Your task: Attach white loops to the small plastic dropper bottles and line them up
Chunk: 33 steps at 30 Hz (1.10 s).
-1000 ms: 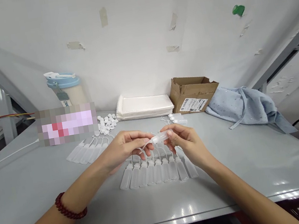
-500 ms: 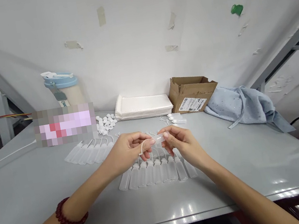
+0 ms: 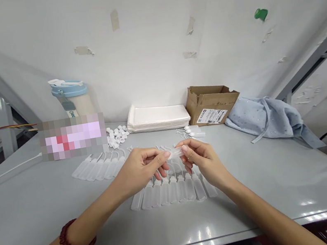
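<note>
Both my hands meet over the grey table (image 3: 24,212), pinching one small translucent plastic bottle (image 3: 175,152) between them. My left hand (image 3: 144,167), with a dark red bead bracelet on its wrist, grips the bottle's cap end. My right hand (image 3: 199,159) holds the body with thumb and fingers closed. Directly below the hands lies a row of several similar bottles (image 3: 170,190), side by side with their tethered caps pointing away. A second row of such bottles (image 3: 100,166) lies to the left.
A pile of small white caps (image 3: 117,135) and a stack of white trays (image 3: 158,117) sit at the back. A cardboard box (image 3: 210,104), a blue cloth (image 3: 268,119), a few loose bottles (image 3: 194,130) and a blue-lidded tumbler (image 3: 71,98) stand near the wall.
The bottle's cap strap, seen dangling near my left fingers before, is now tucked in as my hands have closed tighter together on the bottle.
</note>
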Each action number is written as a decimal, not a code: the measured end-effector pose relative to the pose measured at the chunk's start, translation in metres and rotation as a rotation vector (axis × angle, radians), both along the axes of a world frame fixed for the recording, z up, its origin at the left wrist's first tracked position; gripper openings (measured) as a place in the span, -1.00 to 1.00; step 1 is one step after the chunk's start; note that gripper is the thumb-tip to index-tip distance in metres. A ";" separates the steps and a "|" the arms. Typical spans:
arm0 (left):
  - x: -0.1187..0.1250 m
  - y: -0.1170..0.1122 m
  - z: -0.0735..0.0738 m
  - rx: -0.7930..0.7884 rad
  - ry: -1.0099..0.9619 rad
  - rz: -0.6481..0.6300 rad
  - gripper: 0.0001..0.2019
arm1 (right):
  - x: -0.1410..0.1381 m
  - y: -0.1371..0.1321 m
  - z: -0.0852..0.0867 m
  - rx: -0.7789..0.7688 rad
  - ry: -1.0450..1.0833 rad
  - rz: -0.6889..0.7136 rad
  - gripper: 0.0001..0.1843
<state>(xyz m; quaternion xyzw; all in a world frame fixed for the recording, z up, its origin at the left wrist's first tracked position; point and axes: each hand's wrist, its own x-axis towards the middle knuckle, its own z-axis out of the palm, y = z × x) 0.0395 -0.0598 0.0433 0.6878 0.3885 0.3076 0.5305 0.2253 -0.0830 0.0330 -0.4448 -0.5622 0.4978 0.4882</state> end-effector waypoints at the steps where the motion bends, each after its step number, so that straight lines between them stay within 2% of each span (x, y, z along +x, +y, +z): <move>1: 0.000 0.000 0.001 -0.004 0.015 -0.006 -0.63 | 0.000 0.000 0.000 0.004 -0.002 0.000 -0.70; 6: -0.001 -0.003 0.002 0.017 0.058 -0.020 -0.70 | 0.000 0.000 -0.004 -0.011 -0.019 0.009 -0.70; 8: -0.001 -0.004 -0.002 0.145 0.089 -0.014 -0.76 | 0.000 0.001 -0.005 -0.034 -0.016 0.010 -0.69; 9: 0.000 -0.004 -0.005 0.271 0.108 -0.007 -0.79 | 0.000 0.001 -0.005 -0.047 -0.009 0.010 -0.68; 14: 0.000 -0.003 -0.020 1.130 0.295 0.037 -0.85 | 0.002 0.004 -0.004 -0.153 0.029 0.021 -0.61; 16: 0.000 -0.003 -0.023 1.321 0.383 0.040 -0.85 | 0.003 0.004 -0.003 -0.206 0.048 0.030 -0.59; 18: 0.001 -0.004 -0.023 1.393 0.435 0.028 -0.84 | 0.004 0.005 -0.002 -0.254 0.063 0.036 -0.57; 20: 0.001 -0.004 -0.021 1.312 0.419 0.016 -0.84 | 0.004 0.005 -0.003 -0.268 0.073 0.042 -0.56; 24: 0.002 -0.006 -0.014 0.861 0.275 0.008 -0.84 | 0.003 0.006 -0.003 -0.138 0.089 0.062 -0.61; 27: 0.001 -0.006 -0.007 0.608 0.276 -0.007 -0.79 | 0.004 0.005 -0.002 -0.049 0.043 0.066 -0.67; 30: 0.000 -0.006 -0.003 0.465 0.319 -0.061 -0.74 | 0.006 0.003 0.000 0.014 -0.106 0.064 -0.69; 33: -0.002 -0.004 -0.004 0.481 0.335 -0.053 -0.76 | 0.007 0.002 0.001 0.039 -0.257 0.065 -0.70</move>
